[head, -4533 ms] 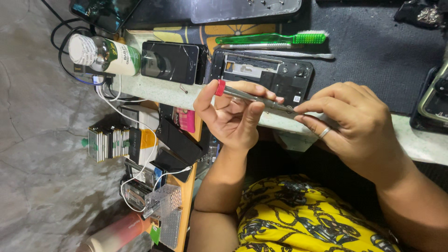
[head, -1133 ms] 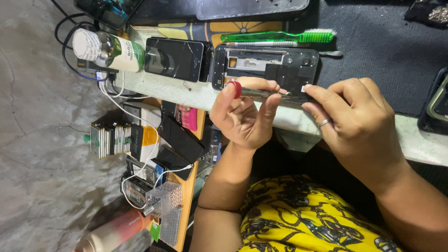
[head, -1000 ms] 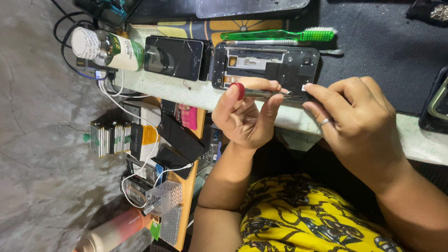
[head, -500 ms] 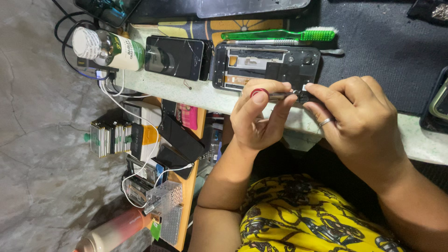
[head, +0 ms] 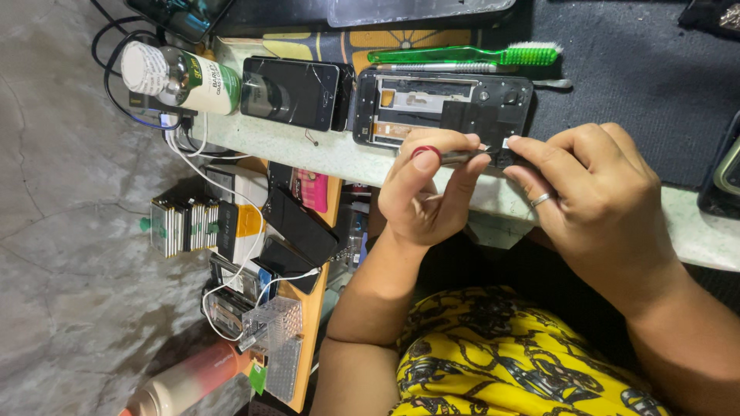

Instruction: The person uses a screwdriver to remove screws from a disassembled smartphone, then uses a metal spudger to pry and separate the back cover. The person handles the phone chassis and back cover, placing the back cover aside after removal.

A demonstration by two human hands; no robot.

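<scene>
Mid-frame, the left hand [head: 424, 196] and right hand [head: 593, 200] pinch a thin tool [head: 462, 156] together, steadying its tip beside the opened phone [head: 443, 108].

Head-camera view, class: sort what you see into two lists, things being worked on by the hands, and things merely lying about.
In use:
left hand
right hand
thin metal tool, pinched by both hands
opened phone frame, beside the tool tip

Lying about:
green toothbrush
cracked black phone
white-capped bottle
battery stack

Two hands [head: 432, 200], one opened phone frame [head: 443, 108], one black phone [head: 291, 92], one toothbrush [head: 462, 55], one bottle [head: 173, 77].
</scene>
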